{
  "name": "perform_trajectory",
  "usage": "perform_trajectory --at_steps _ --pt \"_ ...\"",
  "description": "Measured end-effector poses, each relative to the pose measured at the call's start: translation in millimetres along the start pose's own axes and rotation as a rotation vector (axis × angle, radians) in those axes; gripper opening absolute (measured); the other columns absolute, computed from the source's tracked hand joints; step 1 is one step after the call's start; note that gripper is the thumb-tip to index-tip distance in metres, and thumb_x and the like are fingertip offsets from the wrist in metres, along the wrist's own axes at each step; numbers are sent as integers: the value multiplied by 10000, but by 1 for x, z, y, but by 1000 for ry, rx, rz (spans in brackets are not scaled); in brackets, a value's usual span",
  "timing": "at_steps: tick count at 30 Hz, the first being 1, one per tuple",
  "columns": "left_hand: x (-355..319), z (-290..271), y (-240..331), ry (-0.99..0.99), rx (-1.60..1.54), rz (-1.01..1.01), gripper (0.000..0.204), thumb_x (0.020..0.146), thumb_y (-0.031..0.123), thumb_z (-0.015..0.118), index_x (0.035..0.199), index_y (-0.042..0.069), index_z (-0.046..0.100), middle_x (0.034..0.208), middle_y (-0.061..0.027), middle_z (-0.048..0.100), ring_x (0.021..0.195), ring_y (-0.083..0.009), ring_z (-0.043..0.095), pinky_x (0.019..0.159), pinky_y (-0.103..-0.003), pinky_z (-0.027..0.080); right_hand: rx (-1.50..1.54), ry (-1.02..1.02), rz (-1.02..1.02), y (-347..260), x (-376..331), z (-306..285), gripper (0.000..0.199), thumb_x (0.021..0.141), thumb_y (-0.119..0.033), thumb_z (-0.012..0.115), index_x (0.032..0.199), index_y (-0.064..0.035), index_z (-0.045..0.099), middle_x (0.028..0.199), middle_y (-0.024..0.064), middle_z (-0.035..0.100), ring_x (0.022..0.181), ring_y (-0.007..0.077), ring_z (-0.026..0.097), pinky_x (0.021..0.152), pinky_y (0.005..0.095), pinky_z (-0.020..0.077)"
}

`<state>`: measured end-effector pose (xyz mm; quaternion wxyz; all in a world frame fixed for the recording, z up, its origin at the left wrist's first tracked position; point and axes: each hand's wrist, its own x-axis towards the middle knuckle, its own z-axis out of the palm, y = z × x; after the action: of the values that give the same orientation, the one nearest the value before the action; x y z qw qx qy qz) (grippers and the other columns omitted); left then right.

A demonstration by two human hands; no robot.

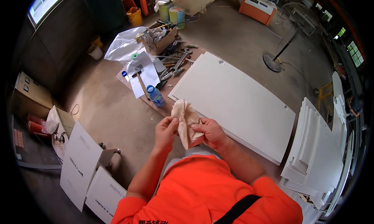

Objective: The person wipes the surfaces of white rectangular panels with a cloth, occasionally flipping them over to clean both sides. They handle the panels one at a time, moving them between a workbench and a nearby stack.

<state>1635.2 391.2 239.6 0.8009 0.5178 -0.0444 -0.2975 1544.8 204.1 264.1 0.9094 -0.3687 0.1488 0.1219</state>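
A crumpled cream-coloured cloth (184, 121) hangs between my two hands, in front of my body. My left hand (166, 130) pinches its left side, with the thumb on top. On the other side, my right hand (210, 131) grips the cloth between thumb and fingers; part of those fingers is hidden behind it. Just beyond the cloth lies a stack of white panels (237, 103) on a table. A blue-capped plastic bottle (156, 96) stands at the table's near left edge, close to my left hand.
Beyond the bottle, a hammer (141, 84) lies on white paper (150, 70). Wrenches (180, 62) and other tools surround a cardboard box (161, 43). More white panels lean at right (311, 154) and lower left (80, 163). A pedestal fan (286, 47) stands at the far right.
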Motion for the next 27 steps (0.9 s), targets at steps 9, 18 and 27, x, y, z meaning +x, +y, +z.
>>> perform_trajectory --at_steps 9,18,27 --pt "61 -12 11 157 -188 -149 333 1048 210 627 1309 14 565 1089 -78 688 884 -110 670 797 -272 559 -259 184 -124 -36 68 11 199 997 -103 666 1139 35 686 963 24 716 853 86 672 734 256 559" --pt "105 -42 36 -138 -75 -242 196 1034 161 566 1112 25 684 909 -33 697 808 -116 663 663 -264 527 -1458 727 -737 -40 86 48 639 856 -181 795 1408 15 538 1384 193 583 1255 279 611 1015 395 516" --pt "127 -111 78 -498 -436 -590 679 1036 577 389 1318 6 624 1177 -143 712 1113 -303 665 1024 -465 503 -1246 338 -732 -4 163 73 422 892 -43 675 1305 13 612 1235 204 665 1087 384 671 892 440 559"
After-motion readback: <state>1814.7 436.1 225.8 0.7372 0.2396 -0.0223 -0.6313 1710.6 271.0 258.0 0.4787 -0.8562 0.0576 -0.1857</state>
